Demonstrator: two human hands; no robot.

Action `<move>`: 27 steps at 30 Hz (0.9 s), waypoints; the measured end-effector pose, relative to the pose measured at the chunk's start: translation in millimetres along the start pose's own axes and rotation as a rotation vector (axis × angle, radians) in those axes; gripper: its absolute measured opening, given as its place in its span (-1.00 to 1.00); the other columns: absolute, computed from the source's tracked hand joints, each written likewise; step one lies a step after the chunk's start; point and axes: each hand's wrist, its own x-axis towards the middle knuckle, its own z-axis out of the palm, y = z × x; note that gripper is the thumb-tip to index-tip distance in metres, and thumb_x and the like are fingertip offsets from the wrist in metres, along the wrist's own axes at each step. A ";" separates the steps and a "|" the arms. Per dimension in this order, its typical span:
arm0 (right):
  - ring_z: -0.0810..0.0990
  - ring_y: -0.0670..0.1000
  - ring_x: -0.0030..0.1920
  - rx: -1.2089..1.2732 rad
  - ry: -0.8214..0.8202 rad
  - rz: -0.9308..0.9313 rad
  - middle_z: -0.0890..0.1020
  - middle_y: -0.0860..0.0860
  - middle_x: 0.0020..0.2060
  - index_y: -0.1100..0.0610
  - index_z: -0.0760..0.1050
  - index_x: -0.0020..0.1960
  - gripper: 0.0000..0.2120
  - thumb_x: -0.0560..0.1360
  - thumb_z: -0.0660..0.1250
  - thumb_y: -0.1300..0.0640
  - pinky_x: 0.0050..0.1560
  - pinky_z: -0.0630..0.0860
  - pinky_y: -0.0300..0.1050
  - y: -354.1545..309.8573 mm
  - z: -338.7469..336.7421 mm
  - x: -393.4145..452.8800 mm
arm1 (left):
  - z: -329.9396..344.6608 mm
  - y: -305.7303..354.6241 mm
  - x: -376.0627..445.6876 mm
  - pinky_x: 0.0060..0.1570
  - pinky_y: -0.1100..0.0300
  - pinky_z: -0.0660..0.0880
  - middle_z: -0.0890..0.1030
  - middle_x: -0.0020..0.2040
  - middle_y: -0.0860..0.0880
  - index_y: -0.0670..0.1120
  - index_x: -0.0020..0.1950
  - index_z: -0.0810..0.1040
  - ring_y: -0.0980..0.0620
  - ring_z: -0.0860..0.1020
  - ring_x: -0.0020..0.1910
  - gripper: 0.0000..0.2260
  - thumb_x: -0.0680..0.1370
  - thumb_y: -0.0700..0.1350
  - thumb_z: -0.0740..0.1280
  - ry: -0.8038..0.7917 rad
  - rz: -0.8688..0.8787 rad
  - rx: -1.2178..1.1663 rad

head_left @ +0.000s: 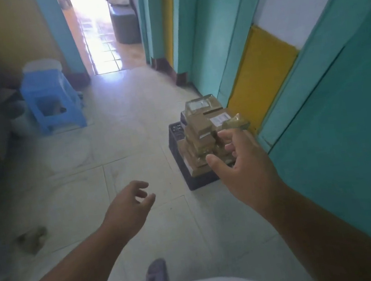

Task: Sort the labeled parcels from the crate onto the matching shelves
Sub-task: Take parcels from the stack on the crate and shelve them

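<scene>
Pale floor tiles [133, 147] are being crossed toward the crate [184, 164] of parcels [203, 123], just beyond the nearer right hand [238, 164], both grips loosely spread.

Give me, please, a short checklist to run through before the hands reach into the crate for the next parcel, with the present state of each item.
1. Crate in view on the floor by the teal wall: ok.
2. Parcels there to pick, heaped above the rim: ok.
3. Left hand free, fingers loosely curled, holding nothing: ok.
4. Right hand free: looks empty, though it overlaps the heap; probably ok.
5. Parcel labels readable: a white label shows but is blurred; cannot tell.
6. Matching shelves located: none in view; cannot tell.
</scene>
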 end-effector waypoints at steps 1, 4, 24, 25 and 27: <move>0.50 -0.08 0.15 -0.005 0.028 0.016 0.48 -0.07 0.21 -0.02 0.38 0.35 -0.55 0.52 0.37 -0.10 -0.05 0.43 -0.34 -2.7 -0.6 17.2 | -9.0 10.9 23.3 -0.07 0.07 0.59 0.60 0.05 0.07 0.08 0.25 0.51 0.08 0.61 -0.07 -0.75 0.58 0.04 0.36 -0.018 0.034 0.014; 0.51 -0.07 0.14 -0.022 0.112 0.081 0.51 -0.05 0.16 0.02 0.42 0.32 -0.58 0.52 0.38 -0.06 -0.05 0.35 -0.45 0.6 -5.9 63.5 | -21.6 49.1 87.3 -0.02 0.04 0.60 0.58 0.06 0.10 0.10 0.28 0.49 0.12 0.59 -0.07 -0.75 0.60 0.04 0.33 -0.090 0.147 0.087; 0.48 -0.08 0.07 -0.166 0.291 0.334 0.54 0.05 0.14 0.12 0.47 0.32 -0.48 0.47 0.29 -0.15 -0.10 0.38 -0.39 112.3 48.0 388.2 | -2.2 204.2 460.7 -0.01 0.16 0.56 0.55 0.06 0.13 0.10 0.24 0.49 0.14 0.55 -0.04 -0.77 0.59 -0.03 0.34 -0.392 0.462 0.380; 0.46 -0.10 0.07 -0.182 0.314 0.369 0.55 0.05 0.13 0.13 0.47 0.32 -0.49 0.47 0.30 -0.14 -0.09 0.33 -0.45 115.0 56.2 398.7 | 1.0 207.9 478.5 -0.04 0.19 0.56 0.54 0.05 0.13 0.09 0.17 0.49 0.12 0.55 -0.04 -0.84 0.60 -0.06 0.33 -0.443 0.498 0.409; 0.44 -0.11 0.07 -0.206 0.359 0.460 0.55 0.06 0.13 0.15 0.48 0.31 -0.52 0.49 0.37 -0.09 -0.07 0.26 -0.50 119.4 72.7 416.0 | 7.6 214.9 516.7 -0.10 0.26 0.51 0.53 0.04 0.12 0.12 0.09 0.45 0.12 0.52 -0.06 -0.85 0.60 -0.11 0.31 -0.557 0.567 0.445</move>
